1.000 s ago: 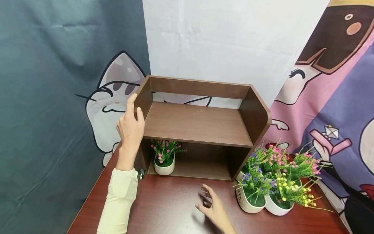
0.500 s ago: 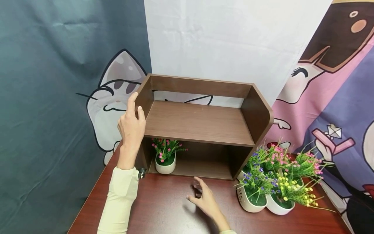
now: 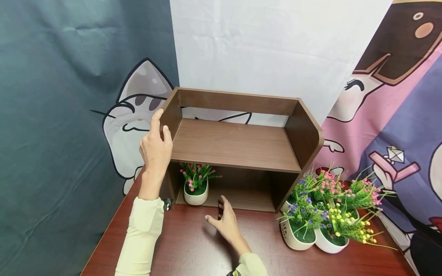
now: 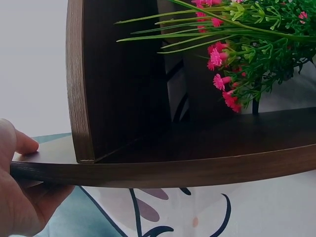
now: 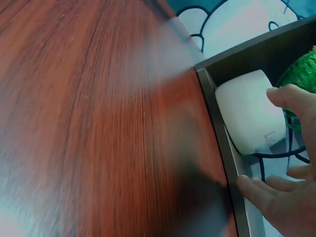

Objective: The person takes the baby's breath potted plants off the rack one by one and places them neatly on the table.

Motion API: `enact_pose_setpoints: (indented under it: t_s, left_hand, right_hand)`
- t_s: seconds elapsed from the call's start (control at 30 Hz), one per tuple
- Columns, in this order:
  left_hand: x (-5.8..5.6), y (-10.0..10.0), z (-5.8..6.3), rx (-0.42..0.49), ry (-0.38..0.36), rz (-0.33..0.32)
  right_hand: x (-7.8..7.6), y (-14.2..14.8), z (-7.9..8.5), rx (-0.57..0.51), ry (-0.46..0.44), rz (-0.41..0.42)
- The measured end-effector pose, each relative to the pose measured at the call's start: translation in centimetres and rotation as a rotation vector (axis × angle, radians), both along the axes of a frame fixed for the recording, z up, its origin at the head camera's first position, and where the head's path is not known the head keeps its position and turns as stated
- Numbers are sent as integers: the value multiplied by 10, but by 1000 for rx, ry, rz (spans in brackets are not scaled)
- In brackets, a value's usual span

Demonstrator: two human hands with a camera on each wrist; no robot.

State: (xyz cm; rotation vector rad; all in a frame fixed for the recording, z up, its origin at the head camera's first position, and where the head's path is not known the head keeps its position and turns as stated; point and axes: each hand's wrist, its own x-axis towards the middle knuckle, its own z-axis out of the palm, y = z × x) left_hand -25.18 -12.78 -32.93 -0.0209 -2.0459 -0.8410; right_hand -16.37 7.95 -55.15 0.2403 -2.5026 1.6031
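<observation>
A brown two-tier shelf [image 3: 238, 143] stands on the table. My left hand [image 3: 156, 150] holds its left side panel, thumb on one face and fingers on the other, as the left wrist view shows at the panel's edge [image 4: 207, 168]. A white pot with pink flowers [image 3: 196, 195] sits at the left end of the lower tier. My right hand [image 3: 226, 224] is just in front of the lower tier, fingers spread and slightly bent, holding nothing. In the right wrist view, the thumb appears close to the white pot [image 5: 252, 111]; whether it touches cannot be told.
Several potted plants with blue, pink and yellow flowers cluster right of the shelf, including a blue-flowered one [image 3: 299, 239] and a yellow-flowered one [image 3: 331, 243]. Printed cloth [image 3: 69, 153] hangs on the left and behind. The table [image 3: 186, 245] is reddish-brown wood.
My right hand has moved left and forward over the table toward the pink-flowered pot in the lower tier. My left hand keeps its place on the side panel.
</observation>
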Motion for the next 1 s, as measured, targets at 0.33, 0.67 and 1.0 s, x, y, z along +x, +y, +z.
enact_pose_setpoints:
  t_s: [0.33,0.67,1.0]
  left_hand:
    - [1,2,1,0,-3,-9]
    - [0,3,-2,-4,-7,3]
    - [-1,0,-1,-14,3,13]
  right_hand:
    - [-13,-16,0,75,-46,-50]
    - [-26,-28,-2,122,-41,-88]
    - [-37,-49,2,101,-23,-135]
